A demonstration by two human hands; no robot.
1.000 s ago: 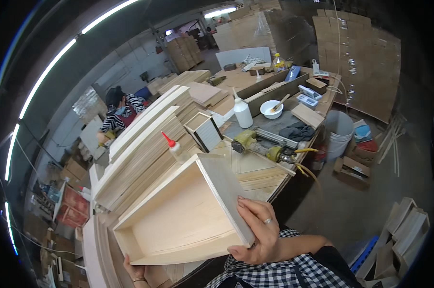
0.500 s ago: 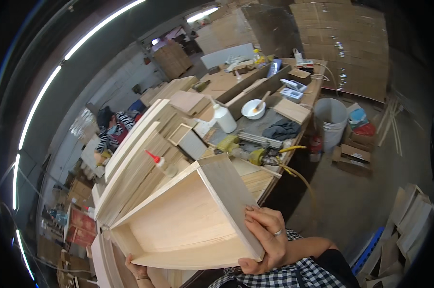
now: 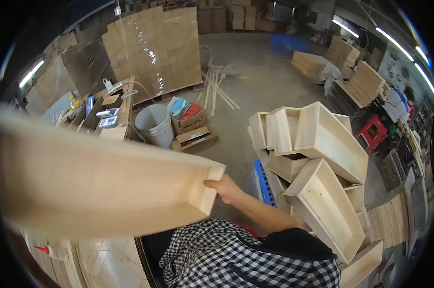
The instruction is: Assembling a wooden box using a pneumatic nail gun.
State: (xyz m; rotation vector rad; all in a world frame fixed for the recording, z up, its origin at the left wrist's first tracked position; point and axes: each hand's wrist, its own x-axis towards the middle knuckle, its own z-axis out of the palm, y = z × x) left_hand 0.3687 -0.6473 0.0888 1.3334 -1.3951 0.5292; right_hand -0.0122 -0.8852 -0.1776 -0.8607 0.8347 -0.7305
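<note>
My right hand (image 3: 227,190) grips the right end of a pale, open wooden drawer box (image 3: 101,185), with the thumb over the end board's rim. The box spans the left half of the view, its hollow side facing me and its left end blurred by motion. My left hand is out of sight. Below the box, a glue bottle (image 3: 58,253) with a red nozzle lies on the wooden boards at the lower left. To the right of my arm rises a pile of similar wooden boxes (image 3: 323,211), stacked at mixed angles.
A grey-white bucket (image 3: 154,126) stands beside the workbench (image 3: 125,103), near small cartons (image 3: 195,140). Behind them is a wrapped carton stack (image 3: 154,50). Thin wooden strips (image 3: 217,91) lie on the floor. A red stool (image 3: 372,133) and a person (image 3: 400,103) are at far right.
My view has swung right, away from the bench toward the box pile. The drawer box now extends leftward from my right hand. My left hand, earlier at its lower left corner, has left view.
</note>
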